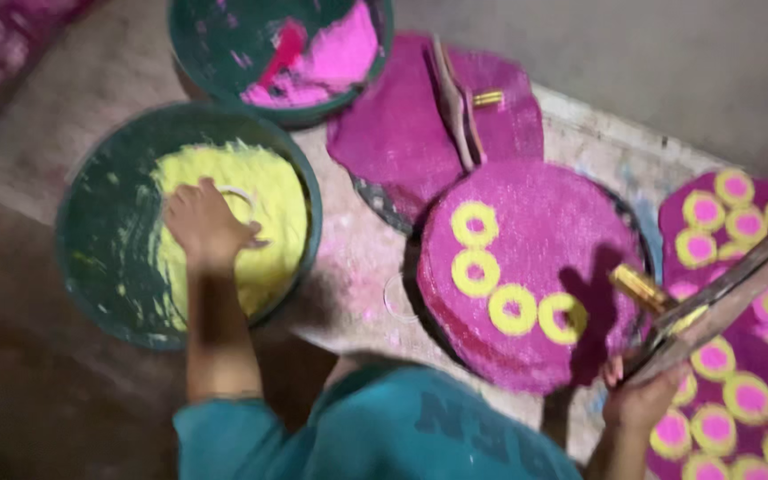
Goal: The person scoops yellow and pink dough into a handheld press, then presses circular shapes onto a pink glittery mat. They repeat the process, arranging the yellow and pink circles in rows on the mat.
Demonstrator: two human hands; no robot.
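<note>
A dim room: bare grey concrete floor [633,62] at top right, worn brown ground [28,382] at lower left, dusted with pink powder.

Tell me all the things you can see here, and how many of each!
Bowl of yellow powder: one, dark green, left, under the left hand.
Bowl of pink powder: one, dark green, top middle.
Bare disc: one, magenta, top centre, with a wooden tool lying on it.
Disc with rings: one, magenta, centre, four yellow rings in a curve.
Finished disc: one, magenta, right edge, many yellow rings with pink centres, partly out of view.
Wooden stick tool: one, brown, right, held slanted over the discs.
Floor: grey, dusted pink near the discs.
Shirt: teal, bottom.
Left hand: in the yellow powder, touching a whitish ring.
Right hand: closed in a grip on the wooden stick tool.
</note>
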